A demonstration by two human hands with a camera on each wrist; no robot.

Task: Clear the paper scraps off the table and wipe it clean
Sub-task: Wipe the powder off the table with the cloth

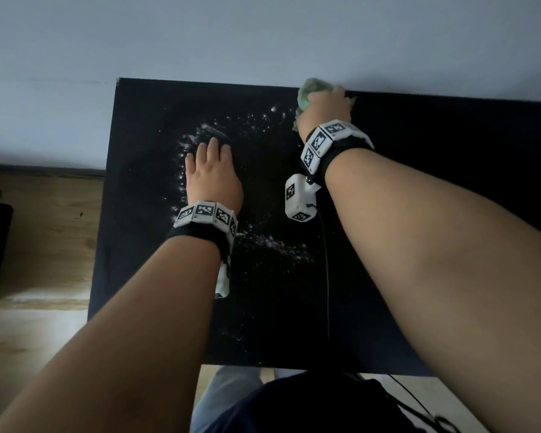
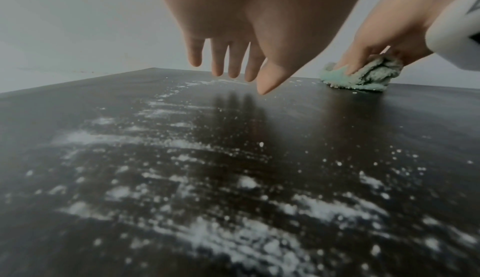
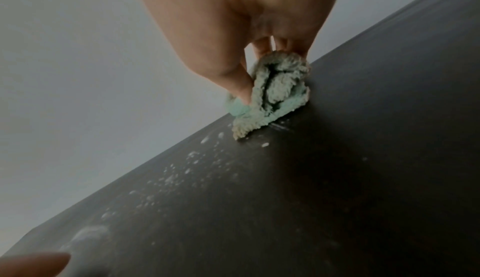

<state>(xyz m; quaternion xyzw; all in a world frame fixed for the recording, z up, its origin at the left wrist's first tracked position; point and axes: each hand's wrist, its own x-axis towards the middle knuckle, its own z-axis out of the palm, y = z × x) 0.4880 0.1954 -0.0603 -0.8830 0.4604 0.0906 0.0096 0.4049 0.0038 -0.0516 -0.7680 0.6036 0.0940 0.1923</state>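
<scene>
- Gripping a bunched green cloth (image 1: 308,93) in my right hand (image 1: 327,109), I press it onto the black table (image 1: 419,214) at its far edge.
- My left hand (image 1: 211,179) hovers flat, fingers (image 2: 218,59) straight, holding nothing.
- White scraps (image 2: 182,144) speckle the tabletop around it.

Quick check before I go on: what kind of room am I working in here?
Probably a plain room in a home or office, though little shows. A dark table stands against a bare pale wall, on a light wood floor. White crumbs lie on the table, and the right hand holds a green cloth.
</scene>
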